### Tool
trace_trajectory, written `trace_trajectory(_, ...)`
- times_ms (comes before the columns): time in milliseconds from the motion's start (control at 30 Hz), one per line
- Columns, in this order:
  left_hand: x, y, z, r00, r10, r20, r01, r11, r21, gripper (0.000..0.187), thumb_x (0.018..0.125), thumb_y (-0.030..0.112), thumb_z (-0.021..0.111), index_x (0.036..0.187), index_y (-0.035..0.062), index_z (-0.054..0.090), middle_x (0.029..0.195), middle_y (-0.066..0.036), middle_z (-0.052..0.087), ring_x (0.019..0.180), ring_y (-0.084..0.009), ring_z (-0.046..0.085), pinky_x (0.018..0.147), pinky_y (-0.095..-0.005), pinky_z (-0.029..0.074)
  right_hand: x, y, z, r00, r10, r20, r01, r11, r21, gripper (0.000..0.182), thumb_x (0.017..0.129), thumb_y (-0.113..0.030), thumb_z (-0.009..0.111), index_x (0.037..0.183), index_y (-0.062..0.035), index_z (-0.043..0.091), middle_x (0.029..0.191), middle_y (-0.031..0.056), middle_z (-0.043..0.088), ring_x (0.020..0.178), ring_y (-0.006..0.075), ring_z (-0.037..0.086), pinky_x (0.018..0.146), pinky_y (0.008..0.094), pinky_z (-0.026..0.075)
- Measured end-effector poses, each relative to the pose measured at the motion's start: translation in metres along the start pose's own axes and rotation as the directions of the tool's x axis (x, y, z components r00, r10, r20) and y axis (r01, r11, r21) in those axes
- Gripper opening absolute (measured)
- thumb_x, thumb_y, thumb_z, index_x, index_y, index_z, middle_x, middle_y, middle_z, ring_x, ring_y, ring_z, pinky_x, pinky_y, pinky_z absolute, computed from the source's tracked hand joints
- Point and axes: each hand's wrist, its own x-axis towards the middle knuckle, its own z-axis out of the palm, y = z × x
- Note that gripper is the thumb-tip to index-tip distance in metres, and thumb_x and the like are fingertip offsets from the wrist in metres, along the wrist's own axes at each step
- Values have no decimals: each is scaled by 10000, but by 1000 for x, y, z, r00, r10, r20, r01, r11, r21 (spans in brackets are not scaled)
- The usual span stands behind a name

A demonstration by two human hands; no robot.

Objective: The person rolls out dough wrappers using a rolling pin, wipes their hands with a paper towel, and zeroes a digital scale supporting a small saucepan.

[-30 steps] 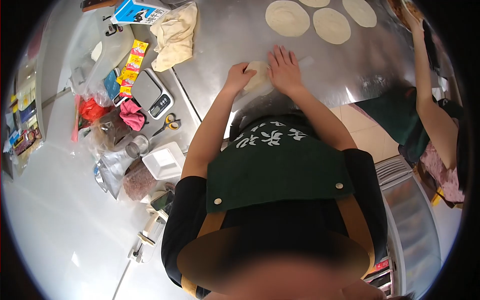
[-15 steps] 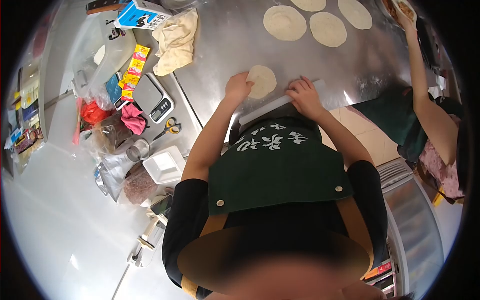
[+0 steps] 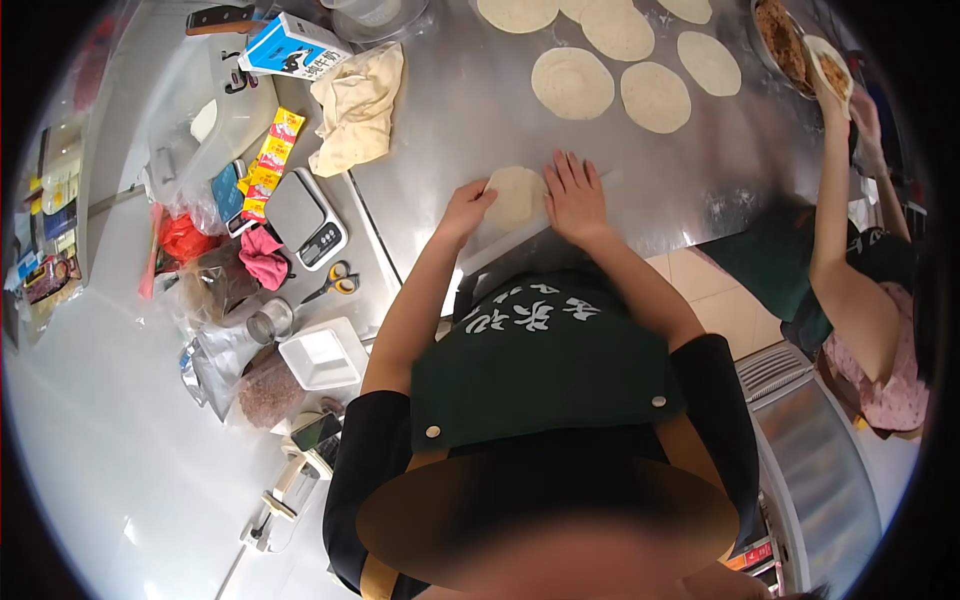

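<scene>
A small round of dough [image 3: 516,197] lies on the steel worktop in front of my apron. My left hand [image 3: 467,212] pinches its left edge between thumb and fingers. My right hand [image 3: 577,200] rests on a pale rolling pin [image 3: 508,248], palm down with the fingers stretched forward. The pin slants across the near side of the dough, its middle hidden under that hand. Farther up lie several larger flat dough rounds, among them one disc [image 3: 572,84] and another [image 3: 656,98].
To the left are a cloth [image 3: 358,108], a milk carton [image 3: 292,48], a digital scale [image 3: 305,220], scissors [image 3: 340,282] and a white tray [image 3: 324,356]. At right, a co-worker's hand [image 3: 832,98] holds a filled wrapper beside a bowl of filling [image 3: 782,45].
My right hand has gone from curled over the pin to flat, and has moved forward and left with it, up to the dough. More dough rounds show as the view shifts.
</scene>
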Motion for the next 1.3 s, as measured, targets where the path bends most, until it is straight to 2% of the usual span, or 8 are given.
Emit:
trace_trajectory(133,10,5,-1,998,21,53,-19,999,-45,244,869,195,583,983,-12,646,758,-10,579,698,-98,489,640,-270,422,28,-12,-3,995,93,-23,-93,996,14,550,847,-312,508,1315,-38,416,1424,168,330,1351,304,255,1089,494,200)
trace_trajectory(267,21,22,-2,990,99,98,-126,941,315,272,810,214,634,975,-2,654,794,-80,628,731,-164,579,669,-307,453,8,-11,3,996,85,34,-87,996,38,575,861,-311,497,1338,-18,370,1436,176,307,1345,315,261,1087,492,206)
trace_trajectory(433,29,49,8,959,41,279,-235,666,708,287,753,202,661,1002,60,663,939,-158,657,922,-290,628,771,-378,479,39,-15,-1,991,93,-100,-83,992,98,619,854,-319,524,1350,2,339,1439,174,304,1324,320,300,1077,470,237)
trace_trajectory(533,17,56,20,978,79,196,-211,418,884,307,748,240,656,1005,73,659,918,-149,661,900,-328,617,763,-415,481,3,-4,-1,999,25,-35,-18,978,206,671,818,-322,589,1354,-8,337,1431,166,324,1309,313,328,1077,462,243)
trace_trajectory(633,-1,61,30,984,99,151,-176,330,927,287,754,235,650,1002,91,657,933,-126,664,910,-339,608,781,-424,479,-46,8,-15,994,-91,-61,104,957,270,541,749,-288,668,1217,-62,517,1373,148,401,1300,281,348,1080,463,250)
trace_trajectory(833,-9,43,11,995,69,75,-102,648,755,300,773,182,627,1054,80,623,1001,-167,634,967,-356,582,817,-423,472,-67,30,-34,977,-211,22,198,946,257,319,611,-173,752,899,-109,632,1094,70,543,1117,236,487,1072,444,286)
trace_trajectory(1033,-6,28,0,988,121,93,-147,573,806,345,777,177,623,1098,55,589,1025,-200,620,973,-366,575,827,-424,461,-20,22,-40,940,-341,26,321,905,280,347,647,-235,742,942,-104,617,1076,66,542,1084,250,485,1050,470,293)
trace_trajectory(1300,5,9,-8,992,124,22,-125,943,309,277,791,141,603,1032,6,629,900,-145,652,818,-222,607,748,-325,466,-3,-3,-4,999,-30,-18,31,999,43,449,838,-297,542,1223,-71,490,1362,159,385,1286,305,337,1071,492,233)
